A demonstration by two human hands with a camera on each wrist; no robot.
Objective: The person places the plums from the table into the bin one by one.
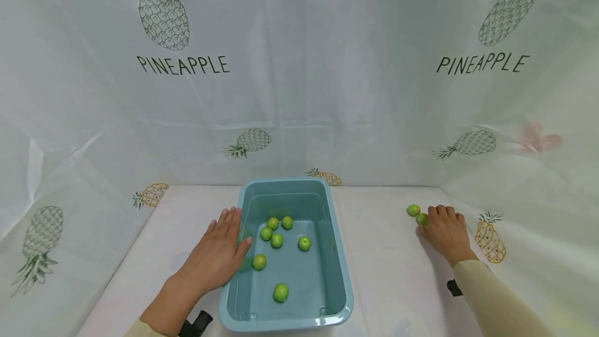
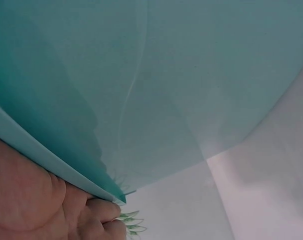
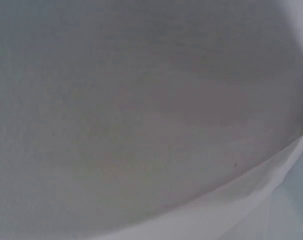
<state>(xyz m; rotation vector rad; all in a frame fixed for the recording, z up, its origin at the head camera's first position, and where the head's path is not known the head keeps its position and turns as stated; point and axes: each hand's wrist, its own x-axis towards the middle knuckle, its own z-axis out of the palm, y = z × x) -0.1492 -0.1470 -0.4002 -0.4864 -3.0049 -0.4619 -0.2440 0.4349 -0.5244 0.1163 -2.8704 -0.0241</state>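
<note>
The fruit-gathering step is judged to be in hand: the blue tub (image 1: 339,254), its long axis running away from the person, is steadied on the table (image 1: 388,274) by the flat, open left hand (image 1: 220,254) laid against its left wall. A green fruit (image 1: 422,218) is touched by the fingers of the right hand (image 1: 446,233) at the table's far right, with a second fruit (image 1: 413,210) just beside; whether it is pinched cannot be told. A firm pinch and a carry leftward over the rim are judged to be called for next.

"PINEAPPLE" twice, on backdrop cloth (image 1: 299,66)
</note>
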